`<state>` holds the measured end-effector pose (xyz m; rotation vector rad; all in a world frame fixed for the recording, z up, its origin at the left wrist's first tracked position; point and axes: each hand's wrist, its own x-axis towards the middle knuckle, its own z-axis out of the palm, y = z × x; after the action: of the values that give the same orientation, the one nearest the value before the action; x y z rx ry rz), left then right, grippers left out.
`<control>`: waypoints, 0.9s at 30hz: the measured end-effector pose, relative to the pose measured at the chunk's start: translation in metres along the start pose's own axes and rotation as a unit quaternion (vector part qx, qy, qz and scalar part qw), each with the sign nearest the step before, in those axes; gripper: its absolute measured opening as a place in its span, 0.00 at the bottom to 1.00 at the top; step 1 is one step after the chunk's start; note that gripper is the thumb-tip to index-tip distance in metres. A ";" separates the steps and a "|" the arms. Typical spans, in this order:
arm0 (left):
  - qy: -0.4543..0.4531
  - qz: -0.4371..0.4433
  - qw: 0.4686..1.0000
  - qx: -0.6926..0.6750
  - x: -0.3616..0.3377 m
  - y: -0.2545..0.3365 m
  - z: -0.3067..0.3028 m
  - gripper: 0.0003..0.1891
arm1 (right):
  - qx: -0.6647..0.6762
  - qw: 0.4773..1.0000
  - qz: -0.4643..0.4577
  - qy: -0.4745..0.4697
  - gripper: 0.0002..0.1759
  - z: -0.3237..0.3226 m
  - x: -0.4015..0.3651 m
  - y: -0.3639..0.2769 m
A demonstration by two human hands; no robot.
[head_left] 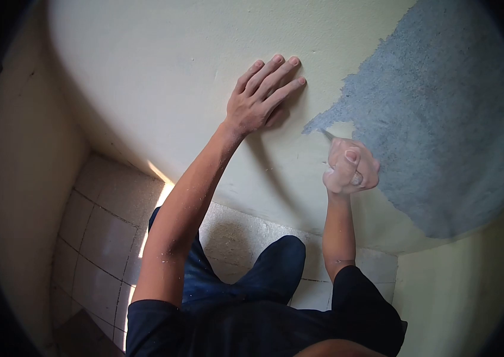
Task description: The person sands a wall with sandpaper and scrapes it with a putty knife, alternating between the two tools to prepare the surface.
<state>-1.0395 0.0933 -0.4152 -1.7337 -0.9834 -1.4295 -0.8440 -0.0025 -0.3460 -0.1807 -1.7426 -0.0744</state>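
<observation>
My left hand (258,98) lies flat on the pale cream wall (162,77), fingers spread, and holds nothing. Lower and to the right, my right hand (352,166) is a closed fist around a scraper (327,134). Only the scraper's thin dark blade shows clearly, pointing up and left; most of the handle is hidden in my fingers. The blade's tip meets the wall at the narrow left point of a bare grey patch (442,119), where the paint is gone and the edge is ragged.
Below the wall runs a tiled floor (100,238) with dark joints and a strip of sunlight. My bent knees in blue jeans (275,265) are close to the wall. Another wall (26,178) rises at the left, and one more (460,285) stands at the lower right.
</observation>
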 end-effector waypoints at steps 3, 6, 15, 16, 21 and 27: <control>0.010 0.002 1.000 0.015 0.003 -0.005 0.002 0.34 | 0.109 0.994 0.005 -0.010 0.18 -0.009 0.015 -0.015; 0.009 0.005 1.000 0.011 0.004 -0.004 0.002 0.35 | -0.026 0.999 -0.031 -0.012 0.20 -0.001 0.013 -0.005; 0.013 0.010 1.000 0.000 0.005 -0.005 0.000 0.37 | 0.004 0.999 0.050 0.020 0.26 0.003 0.012 -0.025; 0.013 0.004 1.000 -0.018 0.006 -0.005 -0.001 0.34 | -0.086 0.994 0.060 0.016 0.25 0.011 0.001 0.000; 0.020 -0.003 0.999 -0.046 0.006 -0.002 -0.002 0.30 | 0.003 0.997 0.047 0.059 0.24 0.021 -0.019 -0.001; 0.018 -0.002 0.999 -0.037 0.006 -0.004 -0.001 0.27 | 0.036 0.999 0.001 0.026 0.20 0.007 0.000 -0.011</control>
<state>-1.0426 0.0954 -0.4095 -1.7545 -0.9254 -1.5111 -0.8523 -0.0122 -0.3467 -0.1268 -1.6906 -0.0143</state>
